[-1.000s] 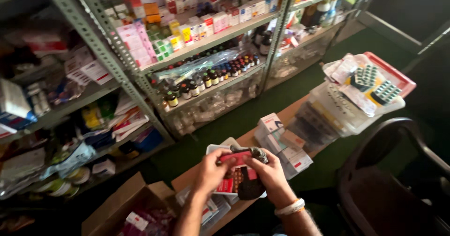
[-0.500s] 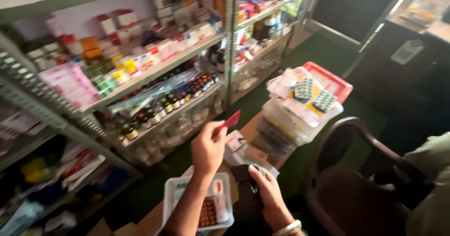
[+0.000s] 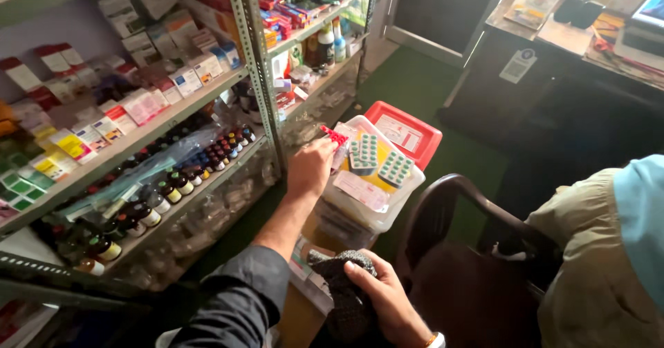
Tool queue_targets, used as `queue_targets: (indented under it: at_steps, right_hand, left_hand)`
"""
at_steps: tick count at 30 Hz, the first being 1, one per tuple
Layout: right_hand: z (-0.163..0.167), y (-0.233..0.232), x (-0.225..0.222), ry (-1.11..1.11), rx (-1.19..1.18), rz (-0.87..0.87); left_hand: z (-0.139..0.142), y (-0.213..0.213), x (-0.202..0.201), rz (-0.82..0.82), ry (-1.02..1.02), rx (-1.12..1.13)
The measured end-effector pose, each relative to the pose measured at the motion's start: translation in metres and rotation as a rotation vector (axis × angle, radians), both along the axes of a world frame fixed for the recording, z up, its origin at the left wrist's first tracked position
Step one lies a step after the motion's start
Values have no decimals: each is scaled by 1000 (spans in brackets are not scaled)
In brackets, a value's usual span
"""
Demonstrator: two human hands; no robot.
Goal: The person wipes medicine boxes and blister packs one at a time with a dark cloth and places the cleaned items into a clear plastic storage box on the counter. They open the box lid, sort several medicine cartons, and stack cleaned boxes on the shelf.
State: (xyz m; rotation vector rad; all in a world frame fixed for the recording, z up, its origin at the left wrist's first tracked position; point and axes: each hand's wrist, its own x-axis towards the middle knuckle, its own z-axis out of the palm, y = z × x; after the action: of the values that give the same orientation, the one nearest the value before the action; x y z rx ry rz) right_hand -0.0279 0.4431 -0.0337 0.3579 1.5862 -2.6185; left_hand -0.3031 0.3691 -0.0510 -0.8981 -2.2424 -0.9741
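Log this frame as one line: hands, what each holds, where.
left hand: holds red blister strip at clear plastic tub | right hand: grips dark knitted cloth | green blister packs on tub

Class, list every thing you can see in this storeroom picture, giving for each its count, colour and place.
red blister strip: one, red, in the left hand's grip over the tub
green-white blister strips: two, lying on top of the tub's contents
clear plastic tub: one, translucent, centre, beside the shelving
red lid: one, red, behind the tub
small dark bottles: many, brown with coloured caps, lower shelf, left
medicine cartons: many, mixed colours, upper shelf, left
metal shelving: grey, left and rear
dark chair: one, brown, right of centre
dark knitted cloth: one, grey-black, bottom centre
left hand: holds the red strip
right hand: holds the cloth
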Motion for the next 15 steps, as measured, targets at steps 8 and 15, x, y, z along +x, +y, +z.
queue_targets:
  at_steps: [8, 15]
  right_hand:
    - [-3, 9, -18, 8, -92, 36]
    - [10, -18, -26, -8, -193, 1]
  left_hand:
    - [13, -10, 7, -115, 6, -60]
    - [25, -56, 45, -80, -172, 189]
